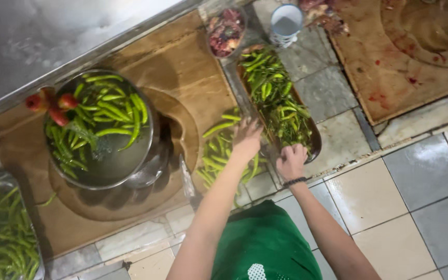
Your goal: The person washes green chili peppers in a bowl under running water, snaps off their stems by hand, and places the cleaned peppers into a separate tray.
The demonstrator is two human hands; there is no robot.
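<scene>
The left hand (pixel 247 139) lies flat with fingers spread on a pile of green peppers (pixel 219 150) on the bench (pixel 333 93). The right hand (pixel 291 161) is curled at the near end of a long tray (pixel 315 142) full of green peppers; I cannot tell what it grips. A metal bowl (pixel 99 129) of peppers sits on a wooden board (pixel 177 62) to the left
</scene>
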